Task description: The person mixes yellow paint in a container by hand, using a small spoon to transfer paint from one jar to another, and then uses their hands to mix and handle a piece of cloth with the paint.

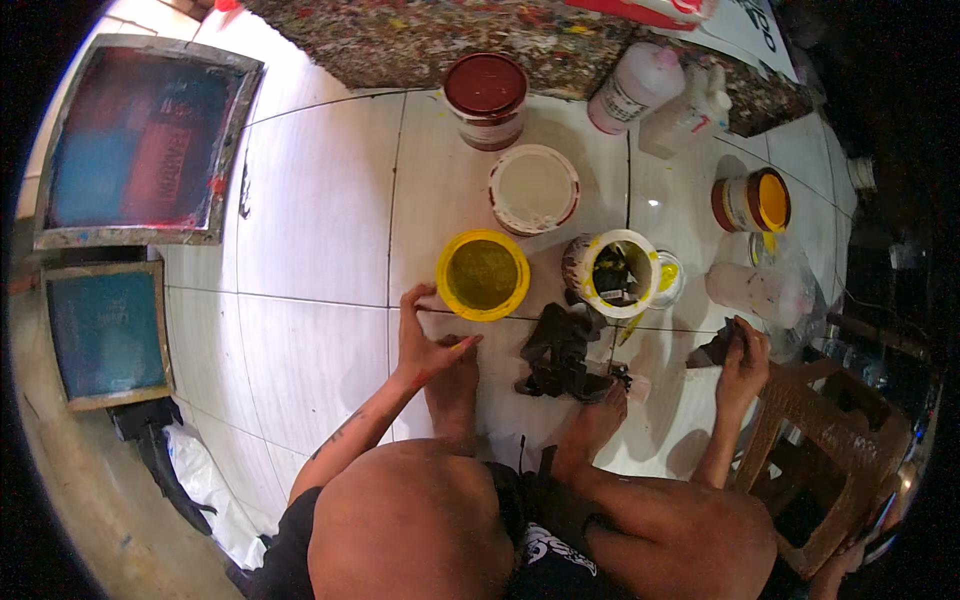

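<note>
**A:** Where were the hands?

**B:** The person sat low over a white tiled floor (320, 250), knees and bare feet in view. The left hand (425, 345) rested on the tiles with fingers spread and loose, gripping nothing, its fingertips just beside a yellow lid (482, 275) lying open side up. The right hand (742, 352) was closed around a dark rag (718, 350), pressed down on the floor.

**A:** What lay between the hands?

**B:** A crumpled heap of dark, ink-stained cloth (562, 355), touching the toes of the right foot. Just beyond it stood an open tub (612, 272) with a yellow-smeared rim and something dark inside.

**A:** And farther out?

**B:** Beyond the yellow lid lay a white lid (533, 188), and past that a closed tub with a dark red lid (486, 98). Beyond the right hand sat a small jar on its side with an orange lid (752, 202), and a clear plastic bag (770, 285) near it. Two pale bottles (660, 95) stood at the far edge, against a paint-spattered desk (420, 40).

**A:** Anything to the left?

**B:** Well apart from the left hand, two framed printing screens (140, 150) lay flat, blue and red with ink.
</note>
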Motion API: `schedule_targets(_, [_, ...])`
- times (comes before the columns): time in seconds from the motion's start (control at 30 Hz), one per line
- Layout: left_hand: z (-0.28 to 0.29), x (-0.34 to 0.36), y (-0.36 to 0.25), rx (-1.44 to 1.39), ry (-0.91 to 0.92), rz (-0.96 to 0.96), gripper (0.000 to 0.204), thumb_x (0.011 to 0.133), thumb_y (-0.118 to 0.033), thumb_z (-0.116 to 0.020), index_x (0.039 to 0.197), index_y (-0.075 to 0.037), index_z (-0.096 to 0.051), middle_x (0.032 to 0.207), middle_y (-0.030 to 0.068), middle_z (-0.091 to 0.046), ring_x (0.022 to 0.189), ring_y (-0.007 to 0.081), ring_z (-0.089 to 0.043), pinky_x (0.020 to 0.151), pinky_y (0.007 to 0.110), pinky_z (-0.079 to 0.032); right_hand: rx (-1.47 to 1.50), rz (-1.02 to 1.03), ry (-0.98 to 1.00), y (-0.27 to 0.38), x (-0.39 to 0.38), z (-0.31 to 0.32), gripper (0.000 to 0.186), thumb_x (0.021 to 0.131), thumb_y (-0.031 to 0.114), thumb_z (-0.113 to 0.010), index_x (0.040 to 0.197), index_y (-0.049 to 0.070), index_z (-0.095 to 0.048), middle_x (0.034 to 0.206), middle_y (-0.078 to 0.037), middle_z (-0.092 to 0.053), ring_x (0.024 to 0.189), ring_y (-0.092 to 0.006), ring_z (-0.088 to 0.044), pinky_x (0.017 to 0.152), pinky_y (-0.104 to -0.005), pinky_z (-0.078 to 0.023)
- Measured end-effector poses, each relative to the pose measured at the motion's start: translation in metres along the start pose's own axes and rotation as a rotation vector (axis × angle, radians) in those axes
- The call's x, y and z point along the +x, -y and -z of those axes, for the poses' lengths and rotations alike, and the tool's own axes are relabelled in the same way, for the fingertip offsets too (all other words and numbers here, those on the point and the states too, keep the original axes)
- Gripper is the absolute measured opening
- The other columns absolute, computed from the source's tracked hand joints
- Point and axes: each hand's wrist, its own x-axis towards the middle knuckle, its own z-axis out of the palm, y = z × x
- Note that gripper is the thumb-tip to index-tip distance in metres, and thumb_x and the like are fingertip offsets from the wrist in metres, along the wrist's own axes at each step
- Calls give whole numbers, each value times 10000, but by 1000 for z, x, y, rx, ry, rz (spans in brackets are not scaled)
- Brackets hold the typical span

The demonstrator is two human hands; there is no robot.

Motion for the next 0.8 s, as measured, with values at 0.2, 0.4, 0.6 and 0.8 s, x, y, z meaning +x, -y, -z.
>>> schedule_targets(0.2, [-30, 51, -28, -263, -29, -207, 1124, 514, -317, -929, 1391, -41, -283, 1383, 158, -429, 1298, 302, -418, 1051, 398, -376, 367, 71, 370, 104, 25, 14, 338, 771, -50, -553, 1069, 23, -693, 1027, -98, -573, 971, -189, -572, 837, -288, -451])
schedule_targets(0.4, [-26, 43, -18, -240, 2, -120, 1063, 542, -260, -919, 1382, -53, -302, 1358, 140, -468, 1231, 289, -499, 1024, 387, -416, 382, 184, 647, 170, 42, -31, 345, 767, -65, -576, 1068, 48, -701, 1068, -107, -548, 979, -209, -574, 807, -274, -472])
schedule_targets(0.6, [-27, 47, -30, -337, 51, -110, 1050, 559, -220, -909, 1387, -50, -286, 1344, 150, -477, 1234, 304, -494, 1023, 392, -413, 138, 169, 877, 119, 1, -38, 312, 762, -28, -615, 1053, 75, -663, 1052, -125, -577, 964, -281, -607, 795, -334, -523])
schedule_targets(0.8, [-21, 46, -23, -329, 14, -222, 1085, 558, -243, -916, 1396, -43, -256, 1374, 159, -434, 1259, 298, -466, 1035, 393, -400, -549, 628, 693, 73, -89, -121, 625, 833, 175, -617, 1418, 135, -403, 1345, -251, -449, 1161, -422, -512, 944, -474, -459])
